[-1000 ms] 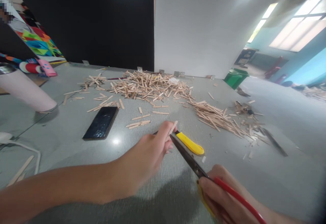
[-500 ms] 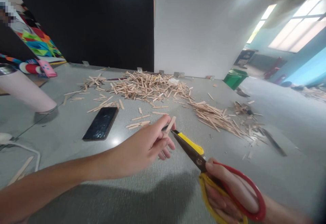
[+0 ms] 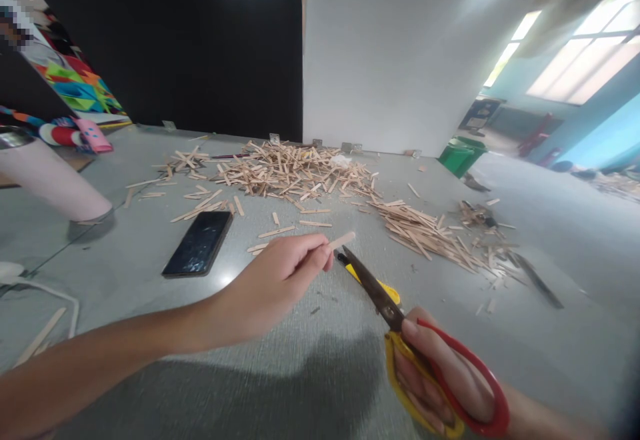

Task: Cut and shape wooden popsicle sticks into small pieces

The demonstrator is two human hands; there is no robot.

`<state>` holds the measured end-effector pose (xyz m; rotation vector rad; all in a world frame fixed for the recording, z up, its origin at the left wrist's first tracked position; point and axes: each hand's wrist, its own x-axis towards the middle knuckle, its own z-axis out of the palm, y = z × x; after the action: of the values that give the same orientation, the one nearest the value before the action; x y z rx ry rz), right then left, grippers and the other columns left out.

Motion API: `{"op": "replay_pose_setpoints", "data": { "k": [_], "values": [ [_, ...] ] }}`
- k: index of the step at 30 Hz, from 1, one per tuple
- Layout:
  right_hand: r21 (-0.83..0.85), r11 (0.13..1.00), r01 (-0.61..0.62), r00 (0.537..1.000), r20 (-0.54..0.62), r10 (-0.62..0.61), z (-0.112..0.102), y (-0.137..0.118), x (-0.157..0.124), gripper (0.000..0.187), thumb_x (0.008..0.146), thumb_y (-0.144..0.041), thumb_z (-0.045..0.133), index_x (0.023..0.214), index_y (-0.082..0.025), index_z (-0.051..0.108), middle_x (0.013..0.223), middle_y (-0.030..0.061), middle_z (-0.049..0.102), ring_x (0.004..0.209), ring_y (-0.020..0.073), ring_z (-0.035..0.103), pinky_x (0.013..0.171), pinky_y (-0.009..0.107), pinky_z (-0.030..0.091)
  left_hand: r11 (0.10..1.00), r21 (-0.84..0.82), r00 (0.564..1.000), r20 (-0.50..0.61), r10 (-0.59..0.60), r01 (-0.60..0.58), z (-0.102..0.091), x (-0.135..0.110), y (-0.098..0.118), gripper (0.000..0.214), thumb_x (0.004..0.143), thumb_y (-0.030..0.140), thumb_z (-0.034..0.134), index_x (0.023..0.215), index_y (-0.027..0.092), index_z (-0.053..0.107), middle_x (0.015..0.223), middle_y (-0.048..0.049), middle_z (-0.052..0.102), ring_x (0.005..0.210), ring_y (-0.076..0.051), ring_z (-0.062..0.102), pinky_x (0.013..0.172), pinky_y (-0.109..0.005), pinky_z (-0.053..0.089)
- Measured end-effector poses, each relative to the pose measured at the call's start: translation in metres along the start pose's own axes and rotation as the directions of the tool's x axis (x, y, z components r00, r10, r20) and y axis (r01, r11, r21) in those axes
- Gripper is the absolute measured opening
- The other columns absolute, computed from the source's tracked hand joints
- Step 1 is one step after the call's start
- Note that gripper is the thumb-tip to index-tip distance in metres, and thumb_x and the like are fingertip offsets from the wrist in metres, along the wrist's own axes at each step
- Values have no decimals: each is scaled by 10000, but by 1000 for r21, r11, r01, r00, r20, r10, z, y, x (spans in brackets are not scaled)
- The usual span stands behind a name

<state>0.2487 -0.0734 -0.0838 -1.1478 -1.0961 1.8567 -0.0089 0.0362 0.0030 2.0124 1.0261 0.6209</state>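
Left hand pinching stick, right hand gripping scissors, blades nearing fingertips and risking a nick or skewed cut.

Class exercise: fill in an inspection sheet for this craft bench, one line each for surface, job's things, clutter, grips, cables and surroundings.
Surface: grey table, sticks strewn on it.
Job's things: wooden stick; scissors, red and yellow handles, blades near the stick.
Clutter: stick pile, second pile, phone, yellow cutter beneath the blades, pink roll.
Grips: left hand pinches the stick; right hand in the scissor handles.
Cables: white cable, left edge.
Surroundings: black panel, white panel, green bin.
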Motion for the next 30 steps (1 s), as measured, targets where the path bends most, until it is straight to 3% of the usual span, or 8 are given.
{"op": "replay_pose_setpoints", "data": {
  "k": [5,9,14,18,24,30],
  "values": [
    [-57,997,54,996,73,-50,1,-2,-3,753,1052,-768,410,519,-241,476,342,-73,348,263,68,291,296,192,290,1000,-26,1000,9,0,0,-1,-1,-3,447,1133,457,436,764,208,479,665,59,371,602,-130,345,563,-284,241],
    [-92,995,46,998,53,-41,5,-7,-7,704,1037,-785,441,607,-232,510,378,-94,353,300,69,299,321,191,286,996,-82,1000,-2,24,-24,-1,1,-4,483,1119,512,478,743,208,463,672,55,358,603,-131,328,565,-289,236],
    [-191,981,44,999,24,-40,7,-23,-8,709,966,-872,473,650,-238,511,390,-100,349,322,72,314,337,196,283,955,-292,990,-113,-84,48,-4,-2,6,409,1130,430,398,923,196,663,668,54,306,608,-147,326,565,-290,261],
    [-257,965,54,999,10,-53,8,-39,-10,694,902,-925,518,845,-233,537,514,-68,514,356,80,382,350,206,292,906,-424,988,-141,-67,1,-6,-10,10,204,1126,304,415,1035,217,574,710,63,350,625,-134,311,571,-260,306],
    [-319,933,164,983,128,-129,17,-54,-11,659,962,-879,479,942,-222,540,673,-5,567,574,156,525,535,284,437,871,-483,991,-131,26,-86,2,-18,5,168,1174,460,419,1177,292,427,813,56,576,636,-127,517,542,-239,446],
    [-309,939,149,983,150,-107,21,-46,-14,591,1028,-801,453,978,-222,557,738,-9,539,587,140,431,557,293,348,816,-557,988,-104,116,-154,13,-25,7,108,1190,386,375,1253,298,375,902,28,596,789,-165,654,645,-310,623]
  ]
}}
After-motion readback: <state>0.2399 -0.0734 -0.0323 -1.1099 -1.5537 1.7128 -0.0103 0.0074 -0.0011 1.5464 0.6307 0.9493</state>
